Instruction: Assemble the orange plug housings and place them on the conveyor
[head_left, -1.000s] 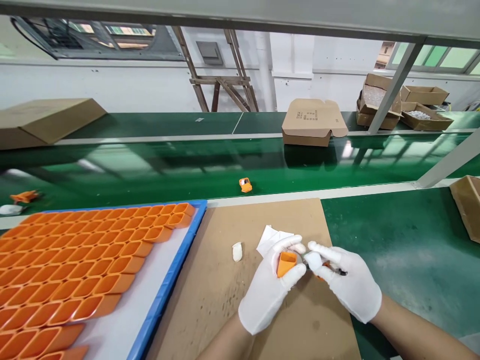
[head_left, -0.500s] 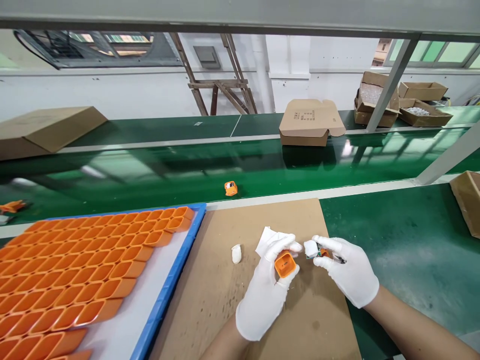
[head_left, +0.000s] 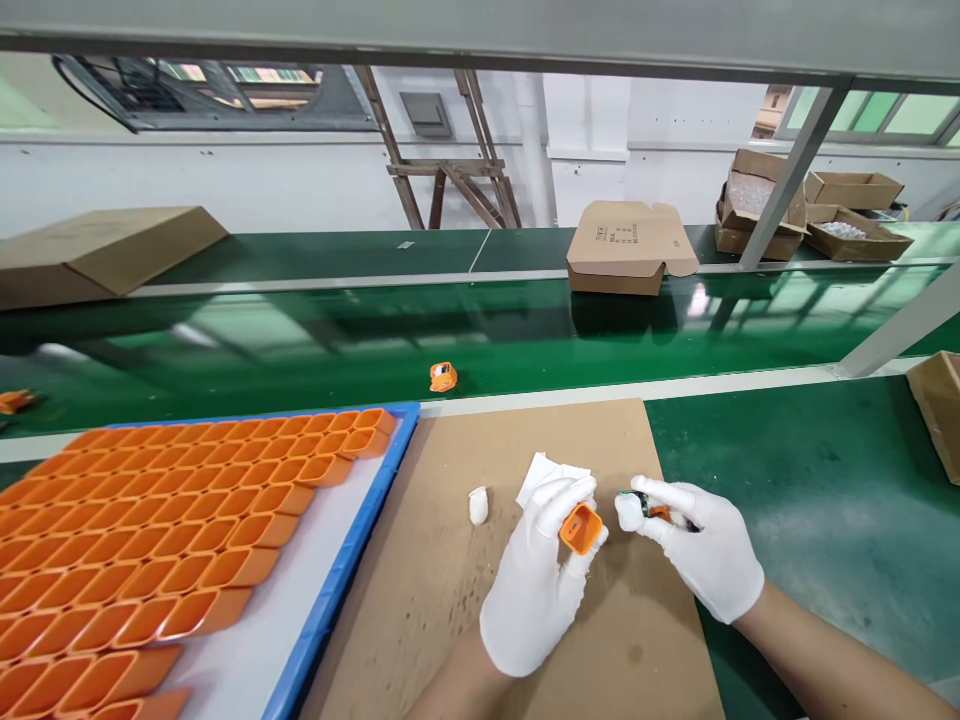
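Observation:
My left hand (head_left: 529, 585), in a white glove, grips a small orange plastic case (head_left: 581, 529) with its open side tilted up toward me. To its right, my gloved right hand (head_left: 705, 540) pinches a small circuit board assembly (head_left: 640, 507) with a white block on its left end and an orange part behind. A gap separates the board from the case. Behind my left hand a folded white paper (head_left: 541, 474) lies on the cardboard sheet (head_left: 442, 600). A small white wad (head_left: 478, 506) sits to the left of that hand.
A blue-rimmed tray (head_left: 352, 530) with rows of orange cases (head_left: 225, 530) fills the left. An orange piece (head_left: 443, 377) rests on the green conveyor belt (head_left: 337, 360). Cardboard boxes (head_left: 626, 245) stand along the far ledge; a metal post (head_left: 799, 165) slants at right.
The orange piece on the belt has shifted left. My left hand has tilted the case slightly, and the board remains in my right hand. The whole view has moved a little.

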